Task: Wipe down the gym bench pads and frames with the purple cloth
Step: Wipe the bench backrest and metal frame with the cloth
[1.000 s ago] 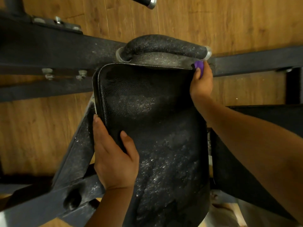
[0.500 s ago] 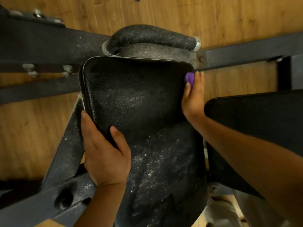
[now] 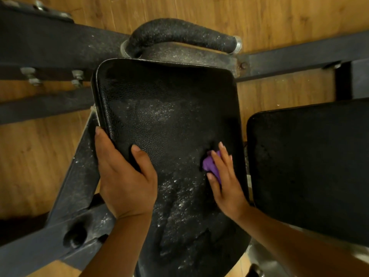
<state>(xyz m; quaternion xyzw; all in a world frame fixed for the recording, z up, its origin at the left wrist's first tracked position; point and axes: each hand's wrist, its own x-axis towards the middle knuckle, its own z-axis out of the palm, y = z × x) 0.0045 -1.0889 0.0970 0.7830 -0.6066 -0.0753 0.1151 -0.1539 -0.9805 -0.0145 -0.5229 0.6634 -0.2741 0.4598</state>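
The left hand [image 3: 124, 176] grips the left edge of the dusty black textured bench pad [image 3: 167, 124], thumb on top, fingers hidden underneath. The right hand [image 3: 225, 176] presses the crumpled purple cloth [image 3: 210, 164], mostly covered, flat against the pad's right side. Beyond, a dusty black foam roller [image 3: 179, 37] crosses the dark metal frame [image 3: 50, 47].

Below me lies a warm orange-brown wood-plank floor [image 3: 269, 19], its grain running across my view. It shows in patches at the top, along the left side and in a strip toward the right. The light is dim and yellowish, leaving the boards glowing at the top and darker toward the lower left, where a deep shadow [image 3: 18, 228] spreads over the wood.
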